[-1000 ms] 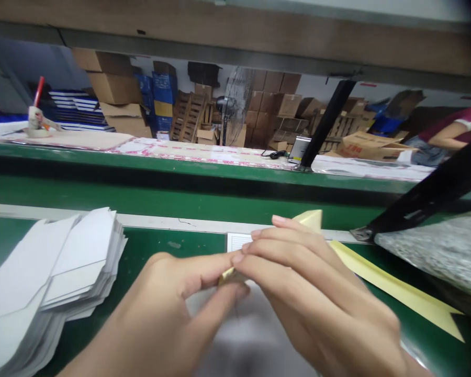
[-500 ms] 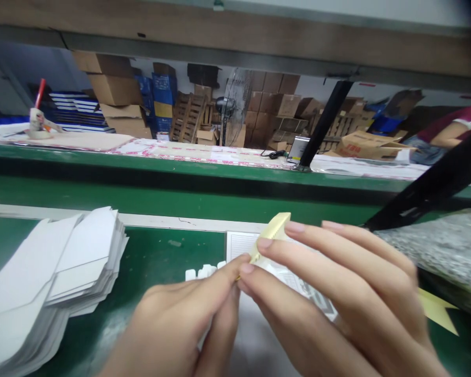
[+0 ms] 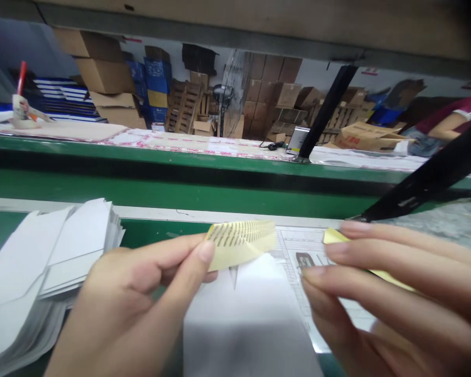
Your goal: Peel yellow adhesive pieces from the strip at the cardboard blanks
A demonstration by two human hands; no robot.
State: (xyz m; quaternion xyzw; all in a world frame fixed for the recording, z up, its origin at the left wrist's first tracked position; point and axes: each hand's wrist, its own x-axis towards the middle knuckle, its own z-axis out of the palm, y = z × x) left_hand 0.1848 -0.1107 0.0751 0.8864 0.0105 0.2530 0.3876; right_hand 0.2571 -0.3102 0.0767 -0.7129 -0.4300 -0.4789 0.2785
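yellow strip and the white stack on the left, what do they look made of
The yellow strip, pinched in the left hand, looks like thin matte paper, perhaps adhesive backing: it curls limply and carries printed lines. The white stack looks like flat die-cut cardboard: matte white faces, greyish layered edges.

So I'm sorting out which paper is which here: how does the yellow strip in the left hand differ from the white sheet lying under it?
The yellow strip is pale yellow with rows of dark print; the white sheet looks blank. The strip is narrow and curls in the air, pinched by the left hand; the sheet is far wider and lies flat on the green table. Both are thin paper.
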